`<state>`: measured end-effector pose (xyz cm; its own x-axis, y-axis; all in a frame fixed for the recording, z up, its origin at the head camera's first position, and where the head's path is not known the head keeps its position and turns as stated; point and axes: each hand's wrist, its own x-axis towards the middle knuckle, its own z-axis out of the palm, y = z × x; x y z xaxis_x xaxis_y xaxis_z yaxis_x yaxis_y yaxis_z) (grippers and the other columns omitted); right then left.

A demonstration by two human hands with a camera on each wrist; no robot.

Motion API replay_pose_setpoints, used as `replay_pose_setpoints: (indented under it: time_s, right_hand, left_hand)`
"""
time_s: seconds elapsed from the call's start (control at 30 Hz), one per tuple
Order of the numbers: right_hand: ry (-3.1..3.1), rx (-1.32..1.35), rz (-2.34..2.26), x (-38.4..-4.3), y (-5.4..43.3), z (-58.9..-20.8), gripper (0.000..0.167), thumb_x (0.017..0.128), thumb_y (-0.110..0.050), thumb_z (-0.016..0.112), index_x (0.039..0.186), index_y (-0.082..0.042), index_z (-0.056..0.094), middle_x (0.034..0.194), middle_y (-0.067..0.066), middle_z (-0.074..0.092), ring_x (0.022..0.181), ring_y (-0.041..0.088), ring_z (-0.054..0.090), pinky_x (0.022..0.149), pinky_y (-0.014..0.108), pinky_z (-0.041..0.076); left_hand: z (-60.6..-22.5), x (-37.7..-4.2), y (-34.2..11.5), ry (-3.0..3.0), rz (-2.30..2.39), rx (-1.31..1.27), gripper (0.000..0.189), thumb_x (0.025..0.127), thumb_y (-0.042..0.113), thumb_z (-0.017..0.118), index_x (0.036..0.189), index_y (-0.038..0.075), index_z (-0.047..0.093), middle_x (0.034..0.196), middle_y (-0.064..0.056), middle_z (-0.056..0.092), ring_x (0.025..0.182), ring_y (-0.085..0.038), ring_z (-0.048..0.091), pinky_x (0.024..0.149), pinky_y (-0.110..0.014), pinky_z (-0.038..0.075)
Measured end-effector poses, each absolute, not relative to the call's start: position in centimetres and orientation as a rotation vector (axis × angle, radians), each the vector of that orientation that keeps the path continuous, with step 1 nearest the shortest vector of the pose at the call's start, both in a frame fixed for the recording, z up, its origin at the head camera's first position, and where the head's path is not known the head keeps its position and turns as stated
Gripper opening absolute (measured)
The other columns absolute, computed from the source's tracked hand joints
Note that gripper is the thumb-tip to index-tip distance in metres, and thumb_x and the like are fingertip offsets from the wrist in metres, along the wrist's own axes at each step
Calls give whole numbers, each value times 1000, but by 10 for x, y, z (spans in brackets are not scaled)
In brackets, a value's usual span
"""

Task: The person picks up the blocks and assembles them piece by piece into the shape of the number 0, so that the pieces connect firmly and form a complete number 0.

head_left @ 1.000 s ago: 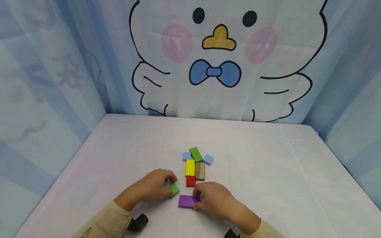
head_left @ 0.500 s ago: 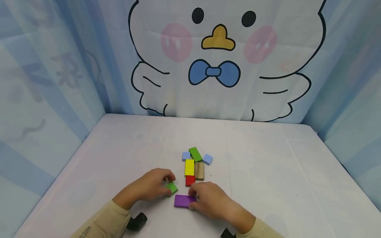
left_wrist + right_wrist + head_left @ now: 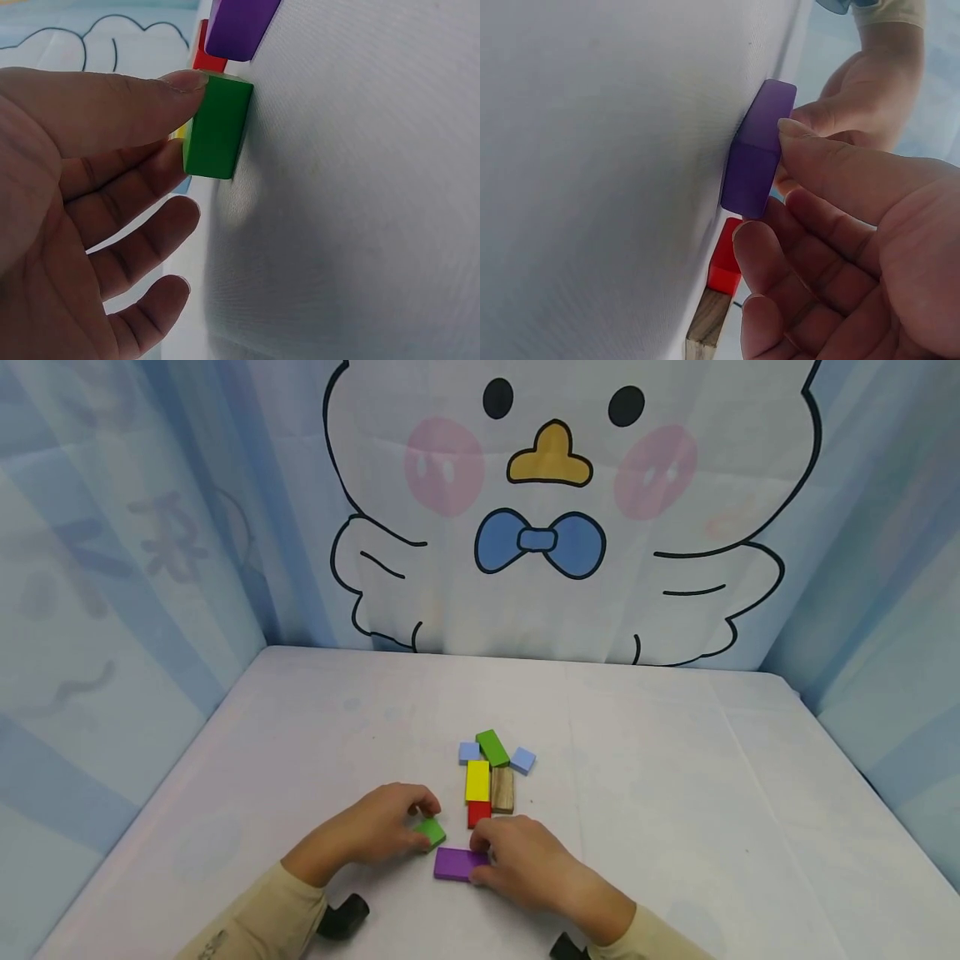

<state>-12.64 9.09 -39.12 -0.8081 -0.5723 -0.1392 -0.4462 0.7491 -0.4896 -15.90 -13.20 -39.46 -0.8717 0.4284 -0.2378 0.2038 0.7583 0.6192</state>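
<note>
My left hand (image 3: 382, 825) pinches a small green block (image 3: 432, 832) between thumb and forefinger, low over the white cloth. In the left wrist view the green block (image 3: 219, 127) stands under the thumb tip, its other fingers loosely bent below. A flat purple block (image 3: 456, 864) lies to the right and nearer me, its right end pinched by the thumb and fingers of my right hand (image 3: 536, 870). The right wrist view shows that purple block (image 3: 761, 150) close at the cloth. Just beyond both hands sits a red block (image 3: 478, 814), touching a yellow block (image 3: 477, 781).
Beside the yellow block lies a wood-grain block (image 3: 502, 790). Farther back are a green block (image 3: 492, 748) and two light blue blocks, one left (image 3: 468, 753), one right (image 3: 523, 761). A white cloth (image 3: 675, 810) covers the table; a printed curtain (image 3: 540, 610) stands behind.
My right hand has slid the purple block to the left, closer to the green block. The left hand has shifted only slightly left with its green block. The other blocks stay arranged as before.
</note>
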Motion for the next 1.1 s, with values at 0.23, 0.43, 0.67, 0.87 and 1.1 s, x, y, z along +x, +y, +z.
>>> replay_pose_setpoints:
  time_s: [0.23,0.43,0.67,0.87,1.1]
  right_hand:
    - [2671,-822,-650,-127,90,-390,24,85,-25,81,101,-13,69,83,-11,60,74,6,51,72,26,48]
    - [2674,-812,-640,-128,88,-389,24,85,-26,81,101,-13,69,82,-11,60,73,6,51,71,26,47]
    - [2678,-818,-646,-129,86,-389,23,85,-26,82,98,-13,69,81,-11,59,73,6,51,70,26,47]
    - [2681,-818,-651,-130,85,-390,23,85,-26,82,98,-13,69,81,-11,58,74,7,51,71,26,47]
    - [2679,-827,-648,-131,84,-391,23,85,-26,82,98,-12,69,81,-10,58,73,7,51,71,26,47]
  left_hand:
    - [-394,-159,-132,2577,845,457,33,81,10,83,110,12,68,102,6,64,101,-19,57,94,-45,47]
    - [-394,-161,-132,2574,830,456,33,81,11,83,111,13,68,103,6,64,102,-20,57,95,-44,48]
    - [-394,-160,-134,2572,854,509,31,83,8,82,110,12,68,104,6,64,101,-19,58,94,-44,48]
    - [-393,-161,-135,2570,863,528,32,83,7,81,112,12,68,105,5,65,100,-20,58,93,-44,48]
    - [-394,-159,-136,2561,872,548,33,84,5,80,114,11,67,108,4,65,99,-19,58,93,-42,49]
